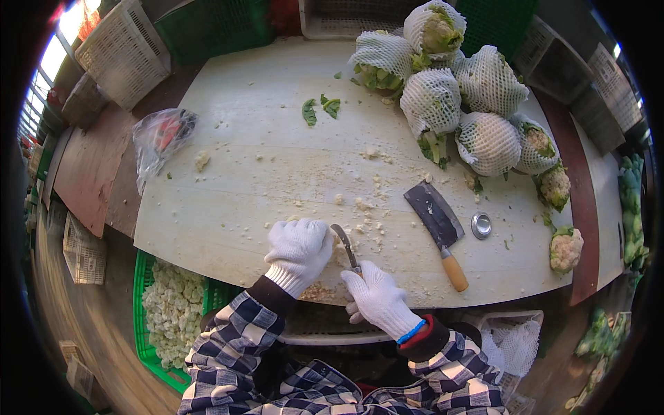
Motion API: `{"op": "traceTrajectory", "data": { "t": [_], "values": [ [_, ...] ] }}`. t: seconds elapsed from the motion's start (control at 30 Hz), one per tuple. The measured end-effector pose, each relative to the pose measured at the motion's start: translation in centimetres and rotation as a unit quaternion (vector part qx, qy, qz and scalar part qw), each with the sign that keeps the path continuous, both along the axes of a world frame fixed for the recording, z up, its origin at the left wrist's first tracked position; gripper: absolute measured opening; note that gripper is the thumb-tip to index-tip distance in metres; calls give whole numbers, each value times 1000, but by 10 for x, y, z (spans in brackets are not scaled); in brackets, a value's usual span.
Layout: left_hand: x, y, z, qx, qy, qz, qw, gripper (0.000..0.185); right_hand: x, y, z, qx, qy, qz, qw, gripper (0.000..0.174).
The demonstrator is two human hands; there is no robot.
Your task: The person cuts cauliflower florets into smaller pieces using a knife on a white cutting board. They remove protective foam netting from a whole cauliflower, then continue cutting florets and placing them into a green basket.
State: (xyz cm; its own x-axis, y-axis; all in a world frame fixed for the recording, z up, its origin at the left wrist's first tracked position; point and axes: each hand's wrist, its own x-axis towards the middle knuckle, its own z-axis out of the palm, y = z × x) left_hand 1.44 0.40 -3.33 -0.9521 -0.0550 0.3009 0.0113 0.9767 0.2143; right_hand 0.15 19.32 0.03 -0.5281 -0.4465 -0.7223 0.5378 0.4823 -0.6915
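Note:
My right hand (381, 301), in a white knitted glove with a blue cuff edge, grips a small knife with a curved blade (345, 244). The blade points up and left, close beside my left hand (301, 251). That hand is gloved too, its fingers curled in; whether anything is inside them is hidden. Cauliflower crumbs (363, 205) lie scattered on the pale tabletop (233, 140) around both hands. To the right rests a cleaver (434, 215) with a wooden handle, next to a small round metal object (481, 225).
Cauliflowers in white foam netting (430, 98) are piled at the back right; bare cauliflower heads (566, 250) sit on the right edge. A green crate (140, 311) of florets (174, 311) stands below left. A plastic bag (163, 140) lies left. A crate (511, 332) at lower right holds netting.

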Motion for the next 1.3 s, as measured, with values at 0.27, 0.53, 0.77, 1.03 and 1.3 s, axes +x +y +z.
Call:
{"op": "traceTrajectory", "data": {
  "t": [0.27,0.53,0.77,1.03,1.3],
  "values": [
    [-1,3,2,10,2,-31,999,7,3,-18,-21,-60,47,34,997,38],
    [4,4,10,278,104,15,955,7,-6,-21,-9,-36,-72,-48,996,34],
    [-22,-34,22,109,144,-9,984,13,-17,16,1,-89,-57,-121,987,32],
    [-14,31,31,-101,-267,-29,958,47,-22,29,10,-103,-20,-129,986,30],
    [19,55,9,38,-174,-136,975,58,-25,47,10,-84,38,-76,993,34]
  ]
}}
